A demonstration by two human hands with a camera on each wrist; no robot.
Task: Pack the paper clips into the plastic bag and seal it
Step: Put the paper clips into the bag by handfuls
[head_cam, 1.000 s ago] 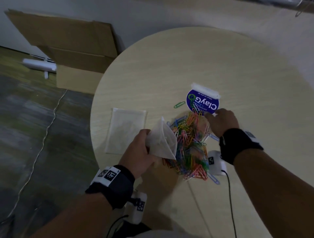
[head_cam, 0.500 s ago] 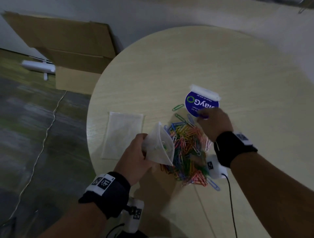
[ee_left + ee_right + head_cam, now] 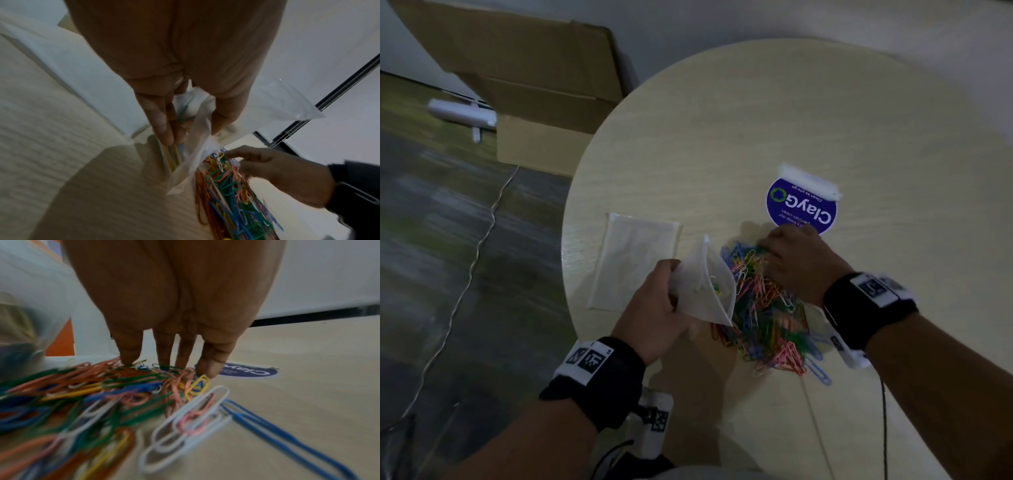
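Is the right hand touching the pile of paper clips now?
Touching. In the right wrist view, the right hand's fingertips rest on the paper clips.

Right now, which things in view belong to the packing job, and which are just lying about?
Part of the job:
- plastic bag, held open by the left hand
- paper clips heaped on the table, right hand resting on them

Lying about:
- second flat bag
- blue round sticker
- cardboard box on the floor

The right hand (image 3: 796, 265) has come back from the sticker onto the paper clips (image 3: 763, 308).
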